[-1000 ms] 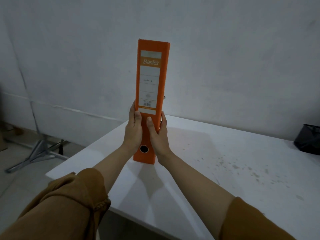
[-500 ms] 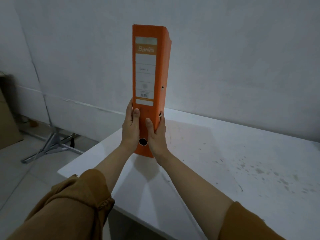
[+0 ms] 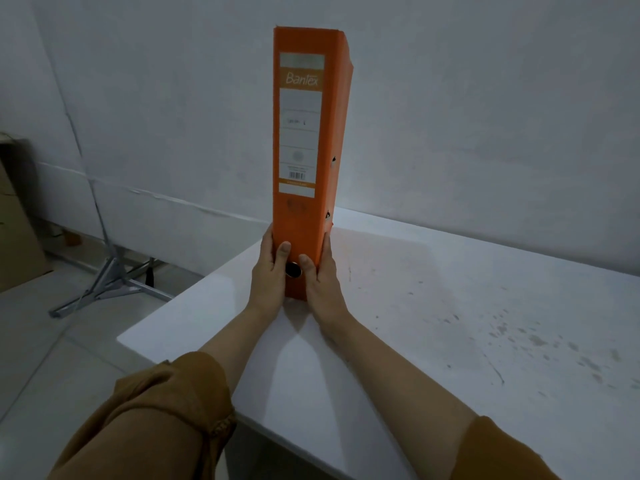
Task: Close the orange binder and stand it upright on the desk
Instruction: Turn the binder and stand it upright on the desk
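Observation:
The orange binder [image 3: 304, 133] is closed and stands upright on the white desk [image 3: 450, 306], near its far left corner, with the labelled spine facing me. My left hand [image 3: 268, 275] clasps the lower left side of the binder, thumb on the spine. On the other side, my right hand [image 3: 322, 278] presses the lower right cover, its thumb resting beside the round finger hole. The binder's bottom edge appears to rest on the desk between my wrists.
A grey wall [image 3: 485, 116] rises right behind the desk. On the floor at left stands a metal stand base [image 3: 107, 289], with a cardboard box [image 3: 17, 220] at the far left edge. The desk surface at right carries dark scuff marks [image 3: 519, 334].
Both hands have slid lower along the binder's sides toward its base. The view has shifted right to left, so the binder looks taller and closer; it stays upright.

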Demonstrator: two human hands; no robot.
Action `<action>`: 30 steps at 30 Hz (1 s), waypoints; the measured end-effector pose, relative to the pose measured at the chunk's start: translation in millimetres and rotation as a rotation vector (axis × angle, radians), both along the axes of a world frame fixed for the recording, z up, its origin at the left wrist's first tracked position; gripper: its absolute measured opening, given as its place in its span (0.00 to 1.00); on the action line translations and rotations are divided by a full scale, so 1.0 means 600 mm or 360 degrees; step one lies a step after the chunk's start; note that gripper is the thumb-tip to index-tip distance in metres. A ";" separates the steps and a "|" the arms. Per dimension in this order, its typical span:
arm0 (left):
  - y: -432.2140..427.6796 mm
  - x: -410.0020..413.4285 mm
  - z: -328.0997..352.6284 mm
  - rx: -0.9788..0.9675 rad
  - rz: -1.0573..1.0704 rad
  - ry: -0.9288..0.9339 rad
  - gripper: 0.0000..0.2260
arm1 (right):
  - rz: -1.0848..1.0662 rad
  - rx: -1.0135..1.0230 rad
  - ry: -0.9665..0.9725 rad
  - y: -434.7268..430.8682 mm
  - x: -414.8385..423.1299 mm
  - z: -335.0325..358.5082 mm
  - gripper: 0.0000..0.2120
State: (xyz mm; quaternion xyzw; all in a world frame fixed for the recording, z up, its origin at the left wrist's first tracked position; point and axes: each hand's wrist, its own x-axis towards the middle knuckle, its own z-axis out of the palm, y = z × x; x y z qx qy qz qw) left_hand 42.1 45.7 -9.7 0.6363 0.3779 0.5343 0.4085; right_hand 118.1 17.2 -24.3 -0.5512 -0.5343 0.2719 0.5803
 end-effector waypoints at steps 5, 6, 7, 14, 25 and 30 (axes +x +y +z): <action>0.032 0.003 -0.007 -0.0055 -0.0052 0.0016 0.22 | -0.0076 -0.0015 -0.0072 0.026 0.010 -0.001 0.29; 0.039 0.003 -0.007 -0.0080 -0.0056 0.0018 0.22 | -0.0087 -0.0027 -0.0081 0.033 0.012 -0.003 0.29; 0.045 0.004 -0.007 -0.0098 -0.0060 0.0017 0.23 | -0.0098 -0.0039 -0.0091 0.039 0.014 -0.003 0.29; 0.091 0.011 -0.009 -0.0140 -0.0093 0.0099 0.23 | -0.0150 -0.0055 -0.0143 0.086 0.027 -0.003 0.28; 0.170 0.036 -0.008 -0.0123 -0.0010 0.0043 0.21 | -0.0149 -0.0118 -0.0221 0.152 0.054 -0.006 0.28; 0.203 0.047 -0.012 -0.0133 0.0047 0.0059 0.21 | -0.0147 -0.0141 -0.0262 0.173 0.067 -0.002 0.28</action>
